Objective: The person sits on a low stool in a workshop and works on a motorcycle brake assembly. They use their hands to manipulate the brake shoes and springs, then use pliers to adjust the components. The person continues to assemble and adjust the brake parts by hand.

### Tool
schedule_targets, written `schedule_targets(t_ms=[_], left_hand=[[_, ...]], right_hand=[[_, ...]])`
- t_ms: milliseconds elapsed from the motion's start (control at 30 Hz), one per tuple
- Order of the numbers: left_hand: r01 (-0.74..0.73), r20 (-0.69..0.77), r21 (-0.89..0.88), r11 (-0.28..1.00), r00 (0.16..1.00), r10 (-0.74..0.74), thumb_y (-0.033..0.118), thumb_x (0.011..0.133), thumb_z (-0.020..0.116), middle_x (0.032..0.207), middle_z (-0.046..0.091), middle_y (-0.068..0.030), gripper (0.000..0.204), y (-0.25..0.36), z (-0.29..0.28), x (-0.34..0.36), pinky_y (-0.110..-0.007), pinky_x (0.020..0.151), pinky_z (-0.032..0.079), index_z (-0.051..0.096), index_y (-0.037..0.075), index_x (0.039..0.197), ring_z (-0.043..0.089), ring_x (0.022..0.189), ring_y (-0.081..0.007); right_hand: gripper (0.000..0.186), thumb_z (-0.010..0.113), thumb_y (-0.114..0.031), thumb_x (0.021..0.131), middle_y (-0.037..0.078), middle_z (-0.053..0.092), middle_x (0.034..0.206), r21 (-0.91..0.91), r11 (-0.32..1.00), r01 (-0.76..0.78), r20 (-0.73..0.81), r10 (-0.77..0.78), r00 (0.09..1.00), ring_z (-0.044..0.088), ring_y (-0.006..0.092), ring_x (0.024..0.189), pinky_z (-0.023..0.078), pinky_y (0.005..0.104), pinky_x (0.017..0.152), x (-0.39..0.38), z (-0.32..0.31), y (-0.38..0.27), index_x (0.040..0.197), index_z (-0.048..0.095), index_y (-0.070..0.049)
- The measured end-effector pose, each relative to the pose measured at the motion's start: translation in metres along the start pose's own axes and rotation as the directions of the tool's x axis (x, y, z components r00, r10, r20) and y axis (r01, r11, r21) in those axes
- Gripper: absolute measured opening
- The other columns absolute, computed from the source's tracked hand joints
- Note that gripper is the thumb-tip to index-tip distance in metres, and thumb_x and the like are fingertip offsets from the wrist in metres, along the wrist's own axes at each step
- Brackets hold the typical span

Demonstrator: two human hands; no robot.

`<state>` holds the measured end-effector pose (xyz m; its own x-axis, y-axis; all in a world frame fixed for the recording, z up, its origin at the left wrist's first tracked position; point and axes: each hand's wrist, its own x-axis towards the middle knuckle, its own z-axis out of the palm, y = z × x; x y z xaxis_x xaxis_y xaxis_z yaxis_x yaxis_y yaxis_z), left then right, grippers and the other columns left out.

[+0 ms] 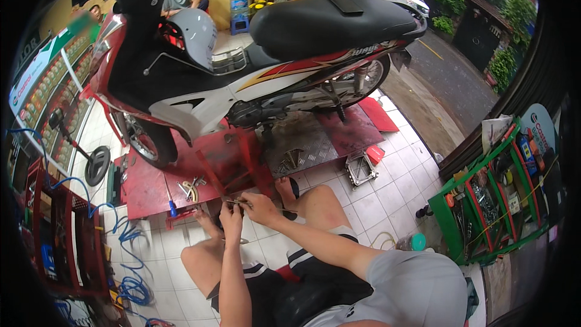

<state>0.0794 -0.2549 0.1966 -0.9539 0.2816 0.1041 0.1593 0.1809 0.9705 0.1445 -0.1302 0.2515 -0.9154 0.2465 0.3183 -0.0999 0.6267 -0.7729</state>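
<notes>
My left hand [231,217] and my right hand [260,208] are close together above my knees, in front of the red lift platform [145,191]. Both have their fingers closed around a small, thin, dark piece, too small to name. Beyond them a red, white and black motorbike [209,106] stands on the platform. On its near left part lie a blue-handled screwdriver [172,209] and a curved metal part [192,192]. Several slim metal pieces [291,160] rest on the platform's steel plate, to the right of my hands.
A metal frame [361,168] with a red box [375,154] is on the tiles at right. Farther right stands a green tool rack [451,224], near a teal-lidded jar [417,241]. Blue hose [132,287] coils at left beside a red rack [63,230]. Two people are in the background.
</notes>
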Motion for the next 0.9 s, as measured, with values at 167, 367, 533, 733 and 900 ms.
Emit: schedule_targets(t_ms=[167,367,533,733,900], left_hand=[[0.051,0.048,-0.041,0.998,0.998,-0.049,0.009,0.088,0.055,0.076,0.064,-0.0136,0.018,0.006,0.008,-0.005,-0.031,0.063,0.048,0.058,-0.005,0.099,0.061,0.067,-0.0172],[0.060,0.050,0.054,0.997,0.997,-0.063,0.011,0.090,0.054,0.080,0.065,-0.0146,0.021,0.003,0.004,-0.004,-0.033,0.066,0.048,0.057,-0.005,0.103,0.061,0.072,-0.0198],[0.066,0.000,-0.025,0.998,0.998,-0.066,0.012,0.090,0.054,0.081,0.065,-0.0173,0.020,-0.004,0.008,-0.005,-0.035,0.067,0.049,0.057,-0.006,0.100,0.063,0.073,-0.0229],[0.030,0.024,-0.016,0.999,0.999,-0.029,0.013,0.089,0.056,0.081,0.066,-0.0195,0.021,-0.017,0.006,0.001,-0.036,0.068,0.050,0.057,-0.006,0.097,0.066,0.074,-0.0254],[0.028,0.003,-0.012,1.000,1.000,-0.028,0.015,0.087,0.058,0.082,0.067,-0.0212,0.023,0.001,0.004,-0.005,-0.037,0.068,0.051,0.057,-0.006,0.097,0.068,0.075,-0.0280]], right_hand=[[0.016,0.057,-0.017,0.088,0.017,0.067,0.096,-0.020,0.998,-0.059,-0.025,0.058,0.998,0.063,0.0390,0.089,0.050,0.0476,0.072,-0.006,0.001,0.008,0.100,0.059,-0.006],[0.018,0.058,-0.016,0.087,0.017,0.067,0.093,-0.018,0.999,-0.037,-0.059,0.036,0.998,0.063,0.0384,0.088,0.051,0.0463,0.072,-0.006,0.007,0.005,0.102,0.060,-0.006],[0.018,0.056,-0.018,0.089,0.016,0.067,0.093,-0.034,0.997,-0.067,-0.041,0.066,0.997,0.063,0.0399,0.088,0.050,0.0486,0.070,-0.006,0.007,0.002,0.104,0.055,-0.008],[0.016,0.056,-0.019,0.089,0.015,0.067,0.094,-0.060,0.997,-0.047,-0.042,0.044,0.998,0.063,0.0395,0.087,0.050,0.0482,0.069,-0.003,0.003,-0.003,0.102,0.057,-0.010],[0.016,0.059,-0.017,0.087,0.015,0.067,0.093,-0.078,0.997,-0.010,-0.044,0.006,0.999,0.064,0.0380,0.086,0.051,0.0455,0.070,-0.001,0.007,0.007,0.100,0.063,-0.010]])
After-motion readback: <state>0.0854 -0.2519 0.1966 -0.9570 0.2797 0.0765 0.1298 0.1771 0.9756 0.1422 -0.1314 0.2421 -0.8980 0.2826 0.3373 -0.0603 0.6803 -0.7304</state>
